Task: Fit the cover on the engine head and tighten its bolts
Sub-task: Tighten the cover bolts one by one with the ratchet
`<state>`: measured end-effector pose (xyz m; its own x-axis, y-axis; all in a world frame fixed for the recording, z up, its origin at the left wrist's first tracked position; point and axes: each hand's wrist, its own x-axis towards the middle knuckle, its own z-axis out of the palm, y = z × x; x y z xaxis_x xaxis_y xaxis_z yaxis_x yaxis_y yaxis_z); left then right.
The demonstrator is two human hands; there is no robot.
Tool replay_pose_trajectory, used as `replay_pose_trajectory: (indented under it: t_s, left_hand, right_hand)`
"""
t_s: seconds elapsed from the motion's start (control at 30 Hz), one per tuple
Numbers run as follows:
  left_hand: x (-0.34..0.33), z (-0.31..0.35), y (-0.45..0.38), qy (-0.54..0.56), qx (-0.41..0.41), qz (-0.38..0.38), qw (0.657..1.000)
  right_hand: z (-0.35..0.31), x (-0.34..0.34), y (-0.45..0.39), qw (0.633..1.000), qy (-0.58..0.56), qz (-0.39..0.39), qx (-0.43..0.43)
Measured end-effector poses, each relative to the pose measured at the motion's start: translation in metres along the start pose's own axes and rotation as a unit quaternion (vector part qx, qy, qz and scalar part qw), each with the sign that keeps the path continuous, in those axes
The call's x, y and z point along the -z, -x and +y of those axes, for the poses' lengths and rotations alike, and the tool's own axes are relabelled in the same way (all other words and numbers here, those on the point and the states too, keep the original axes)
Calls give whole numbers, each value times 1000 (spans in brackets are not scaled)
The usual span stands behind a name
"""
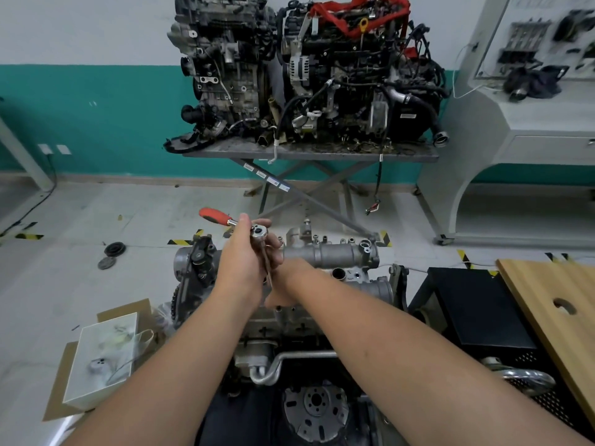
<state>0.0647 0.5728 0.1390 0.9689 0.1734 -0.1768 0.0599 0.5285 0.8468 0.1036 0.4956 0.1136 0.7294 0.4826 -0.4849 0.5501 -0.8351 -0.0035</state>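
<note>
Cover (331, 254): a grey cast-metal piece lying along the far top edge of the engine (289, 323), which stands on the floor directly below the camera, its round flywheel (314, 410) nearest the viewer. The ratchet (238, 225), with a red handle pointing up and left, sits on a long extension bar (266, 267) that runs down towards the cover's left end; the socket and the bolt below it are hidden by the hands. The left hand (243, 262) grips the ratchet at its head, thumb laid along the metal neck. The right hand (278, 252) lies behind and under the left, its fingers curled about the extension bar to steady it.

Judged step: running down a cover bolt. To do it well, the bar should be kept in line with the bolt, the right hand guiding only, and the left swinging the handle in short even strokes; each bolt is best snugged lightly before any is pulled fully tight, so that the cover seats flat.

Containers: a white paper bag (103, 358) stands on flattened cardboard (61, 387) at the left, and its contents cannot be made out. A black crate (483, 317) at the right is covered on top; a bent metal pipe (528, 378) rests against its near corner.
</note>
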Motion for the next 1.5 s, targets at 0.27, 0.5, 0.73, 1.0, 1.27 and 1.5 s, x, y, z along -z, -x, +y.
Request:
replay_pose_trajectory:
  t_s: [0.27, 0.5, 0.73, 1.0, 1.27, 1.5]
  left_hand:
    - [0, 11, 1, -79, 7, -12, 997]
    - [1, 8, -4, -123, 9, -17, 992]
    - [-4, 17, 0, -149, 49, -14, 988]
    - [-7, 51, -6, -399, 93, -99, 907]
    - [-16, 51, -7, -812, -247, -151, 507]
    - [9, 11, 0, -699, -482, 15, 528]
  right_hand:
    - [2, -1, 7, 1000, -14, 21, -1]
    - [2, 2, 9, 999, -29, 15, -1]
    - [1, 2, 11, 999, -24, 22, -8]
    - [4, 4, 18, 999, -44, 17, -6]
    - [6, -2, 17, 992, -115, 51, -18]
    - [3, -1, 11, 996, -78, 50, -1]
